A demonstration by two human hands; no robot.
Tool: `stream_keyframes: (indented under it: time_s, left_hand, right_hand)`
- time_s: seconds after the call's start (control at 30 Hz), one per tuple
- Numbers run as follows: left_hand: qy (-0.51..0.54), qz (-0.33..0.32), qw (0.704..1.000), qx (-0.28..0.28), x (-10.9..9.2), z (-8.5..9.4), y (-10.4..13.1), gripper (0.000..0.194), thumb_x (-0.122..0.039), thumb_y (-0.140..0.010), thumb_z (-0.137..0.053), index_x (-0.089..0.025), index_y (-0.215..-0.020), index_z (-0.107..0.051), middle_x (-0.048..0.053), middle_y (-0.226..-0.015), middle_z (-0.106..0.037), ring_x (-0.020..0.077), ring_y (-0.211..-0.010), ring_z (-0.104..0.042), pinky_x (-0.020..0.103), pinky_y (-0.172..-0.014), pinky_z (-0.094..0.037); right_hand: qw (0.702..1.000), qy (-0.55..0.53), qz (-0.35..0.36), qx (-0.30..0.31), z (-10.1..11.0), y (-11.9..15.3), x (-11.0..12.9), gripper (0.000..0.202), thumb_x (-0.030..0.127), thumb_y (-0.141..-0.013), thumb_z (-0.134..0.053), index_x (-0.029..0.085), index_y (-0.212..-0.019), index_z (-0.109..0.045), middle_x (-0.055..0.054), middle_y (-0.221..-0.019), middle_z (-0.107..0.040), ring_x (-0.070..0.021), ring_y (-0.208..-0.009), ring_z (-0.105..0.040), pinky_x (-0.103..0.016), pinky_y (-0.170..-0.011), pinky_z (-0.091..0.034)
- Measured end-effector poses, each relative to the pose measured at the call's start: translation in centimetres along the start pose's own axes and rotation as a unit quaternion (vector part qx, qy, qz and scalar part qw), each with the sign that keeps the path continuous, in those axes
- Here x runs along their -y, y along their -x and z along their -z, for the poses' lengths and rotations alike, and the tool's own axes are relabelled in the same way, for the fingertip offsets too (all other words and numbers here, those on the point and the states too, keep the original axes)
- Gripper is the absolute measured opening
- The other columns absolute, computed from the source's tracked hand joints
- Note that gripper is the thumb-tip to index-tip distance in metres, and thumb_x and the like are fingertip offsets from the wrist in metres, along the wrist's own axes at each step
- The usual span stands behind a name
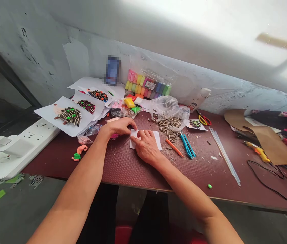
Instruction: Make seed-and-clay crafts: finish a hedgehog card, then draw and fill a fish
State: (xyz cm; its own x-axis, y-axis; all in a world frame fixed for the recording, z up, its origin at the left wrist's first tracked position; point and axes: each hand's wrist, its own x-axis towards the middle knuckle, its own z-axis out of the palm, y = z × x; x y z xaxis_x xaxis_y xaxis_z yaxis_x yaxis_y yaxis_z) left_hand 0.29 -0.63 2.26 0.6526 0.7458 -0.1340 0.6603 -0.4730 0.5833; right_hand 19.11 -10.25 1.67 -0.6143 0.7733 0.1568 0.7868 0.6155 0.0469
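A small sheet of white paper (158, 139) lies on the dark red table in front of me. My left hand (123, 126) reaches over its upper left corner, fingers bent and the tips at the paper's edge. On the paper rests my right hand (147, 146), palm down, with its fingers pressed on the sheet and spread a little. The two hands nearly meet at the paper's left side. Just right of the paper are an orange marker (174, 148) and a teal box cutter (187, 145). Behind them, striped sunflower seeds (168, 123) spill from a clear plastic bag (167, 105).
Paper sheets with seed hedgehogs (70, 116) are stacked at left beside a white power strip (35, 134). Packs of coloured clay (147, 84) stand at the wall. Rightward lie scissors (204, 120), clear glue sticks (224, 156) and a yellow glue gun (260, 152) with its cord.
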Motion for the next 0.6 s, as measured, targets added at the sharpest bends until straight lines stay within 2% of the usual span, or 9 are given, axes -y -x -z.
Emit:
stream_keyframes:
  time_s: [0.17,0.3,0.43,0.6]
  left_hand:
    - [0.007,0.028,0.997,-0.071,-0.5,-0.9,-0.7,0.029,-0.018,-0.071,-0.061,-0.016,-0.096,-0.075,0.006,-0.100,-0.076,0.0219,-0.096,-0.066,0.029,-0.085,-0.051]
    - [-0.015,0.027,0.996,-0.078,-0.3,-1.1,-0.9,0.026,-0.020,-0.070,-0.064,-0.017,-0.093,-0.076,0.007,-0.099,-0.075,0.0234,-0.099,-0.064,0.030,-0.089,-0.049]
    - [-0.044,0.032,0.994,-0.090,0.0,-1.0,-0.8,0.026,-0.024,-0.072,-0.066,-0.020,-0.094,-0.078,0.006,-0.102,-0.074,0.0255,-0.109,-0.060,0.032,-0.094,-0.047]
    - [-0.032,0.035,0.996,-0.077,-0.2,-0.9,-0.9,0.024,-0.024,-0.071,-0.066,-0.018,-0.092,-0.078,0.006,-0.097,-0.075,0.0232,-0.097,-0.064,0.031,-0.088,-0.049]
  right_hand:
    - [1.000,-0.004,0.001,-0.017,-0.2,0.0,0.3,0.027,0.024,-0.099,-0.049,0.020,-0.117,-0.068,-0.012,-0.108,-0.061,-0.0249,-0.093,-0.045,-0.039,-0.089,-0.030]
    - [0.999,-0.014,-0.017,-0.029,-0.4,0.0,-0.2,0.029,0.021,-0.098,-0.050,0.019,-0.121,-0.067,-0.011,-0.107,-0.061,-0.0245,-0.095,-0.045,-0.038,-0.089,-0.030]
    - [0.997,-0.039,-0.045,-0.038,-0.6,-0.1,-0.9,0.029,0.022,-0.100,-0.048,0.024,-0.120,-0.070,-0.010,-0.106,-0.060,-0.0235,-0.098,-0.046,-0.037,-0.089,-0.029]
    - [0.997,-0.057,-0.045,-0.026,-0.9,-0.4,-0.9,0.027,0.028,-0.102,-0.049,0.026,-0.117,-0.071,-0.009,-0.108,-0.060,-0.0230,-0.101,-0.047,-0.037,-0.090,-0.029]
